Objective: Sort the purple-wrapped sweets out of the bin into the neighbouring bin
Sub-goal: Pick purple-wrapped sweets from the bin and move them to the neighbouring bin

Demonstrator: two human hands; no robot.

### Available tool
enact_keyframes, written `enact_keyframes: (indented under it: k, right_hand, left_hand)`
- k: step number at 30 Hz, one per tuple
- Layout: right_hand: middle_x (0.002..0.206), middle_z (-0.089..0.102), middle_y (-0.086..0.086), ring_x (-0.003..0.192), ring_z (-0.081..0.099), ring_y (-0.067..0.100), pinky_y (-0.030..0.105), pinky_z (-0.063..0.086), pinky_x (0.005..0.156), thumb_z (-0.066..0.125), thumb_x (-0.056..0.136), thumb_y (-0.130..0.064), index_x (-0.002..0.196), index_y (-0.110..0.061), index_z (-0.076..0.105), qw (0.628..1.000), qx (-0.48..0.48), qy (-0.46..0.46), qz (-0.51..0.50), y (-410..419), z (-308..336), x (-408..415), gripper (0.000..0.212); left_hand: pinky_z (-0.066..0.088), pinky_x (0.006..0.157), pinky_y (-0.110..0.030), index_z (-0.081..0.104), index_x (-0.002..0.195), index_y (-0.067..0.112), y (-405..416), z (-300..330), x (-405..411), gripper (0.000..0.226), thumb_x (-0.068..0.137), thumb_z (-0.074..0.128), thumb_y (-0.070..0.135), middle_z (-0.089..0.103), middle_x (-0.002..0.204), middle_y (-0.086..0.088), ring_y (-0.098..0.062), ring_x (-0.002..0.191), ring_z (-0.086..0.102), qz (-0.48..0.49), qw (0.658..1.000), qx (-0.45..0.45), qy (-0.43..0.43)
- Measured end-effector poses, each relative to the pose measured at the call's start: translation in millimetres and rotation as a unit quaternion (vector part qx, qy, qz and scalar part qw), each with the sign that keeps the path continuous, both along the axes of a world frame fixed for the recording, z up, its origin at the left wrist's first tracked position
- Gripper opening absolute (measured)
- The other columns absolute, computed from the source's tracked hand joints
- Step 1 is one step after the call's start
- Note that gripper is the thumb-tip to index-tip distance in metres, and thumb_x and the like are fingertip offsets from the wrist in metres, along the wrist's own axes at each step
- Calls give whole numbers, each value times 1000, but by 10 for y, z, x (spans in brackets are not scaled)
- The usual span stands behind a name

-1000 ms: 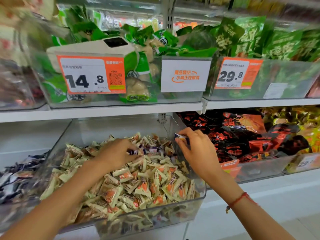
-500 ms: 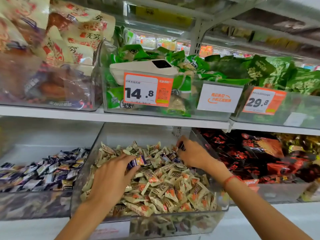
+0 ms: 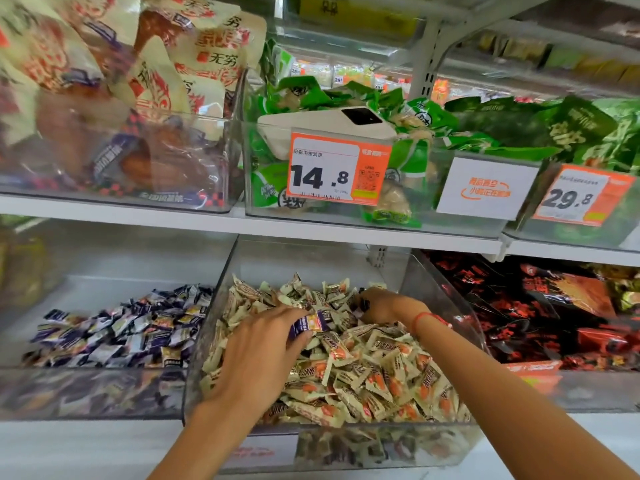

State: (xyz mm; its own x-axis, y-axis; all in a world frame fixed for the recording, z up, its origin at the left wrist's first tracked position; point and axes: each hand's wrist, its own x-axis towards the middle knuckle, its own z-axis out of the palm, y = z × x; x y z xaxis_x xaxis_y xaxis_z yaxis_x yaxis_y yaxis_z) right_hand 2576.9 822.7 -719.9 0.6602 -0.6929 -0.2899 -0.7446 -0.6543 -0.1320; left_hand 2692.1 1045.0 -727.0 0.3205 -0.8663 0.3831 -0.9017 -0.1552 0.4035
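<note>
Clearly, the risk I see now is a dropped or mixed sweet. My left hand [image 3: 258,355] pinches one small purple-wrapped sweet [image 3: 309,323] between thumb and fingertips, above the heap of cream-and-orange wrapped sweets [image 3: 367,372] in the clear plastic middle bin [image 3: 346,445]. The pinch looks shallow, on the wrapper only, so the sweet may slip back into the heap when it is carried over the bin wall. My right hand [image 3: 379,304] is at the back of the same bin, fingers curled down among the sweets; I cannot tell if it grips anything, and its digging could bury other purple ones.

Left of the middle bin stands the neighbouring clear bin [image 3: 104,393], holding a layer of purple-wrapped sweets [image 3: 117,334]. Both bins sit on a white shop shelf [image 3: 86,448]. Above the middle bin hangs an orange price label reading 14.8 [image 3: 339,169]; to its right lie red-and-black snack packets [image 3: 519,306].
</note>
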Motion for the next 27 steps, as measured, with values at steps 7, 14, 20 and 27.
enact_keyframes:
  k: [7,14,20,27]
  right_hand:
    - [96,68,-3,89,65,11,20,51,78,67,89,-12,101,-22,65,952,76,-292,56,356,243,-286,16]
    - [103,63,8,86,63,16,22,53,71,57,95,-17,125,-16,56,832,327,-449,-11,931,516,-563,30]
    - [83,61,-5,66,52,11,27,45,66,56,96,-22,117,-26,56,876,192,-438,56,1186,525,-362,21]
    - [114,52,0,101,51,14,24,43,83,52,98,-15,124,-13,52,840,6,-473,265,1761,515,744,27]
  left_hand:
    - [29,102,-17,48,134,31,-23,3,25,41,94,50,39,52,134,12,-4,113,54,-8,999,-23,35]
    - [24,102,-16,50,131,33,75,108,-9,42,90,54,41,46,129,18,-1,124,37,-9,999,-40,19]
    - [43,66,-15,59,121,39,488,477,134,36,85,62,44,60,97,22,8,76,52,33,995,-76,59]
    - [44,71,-39,64,118,24,1032,337,1011,29,91,61,30,60,104,-6,-27,93,56,269,953,-137,19]
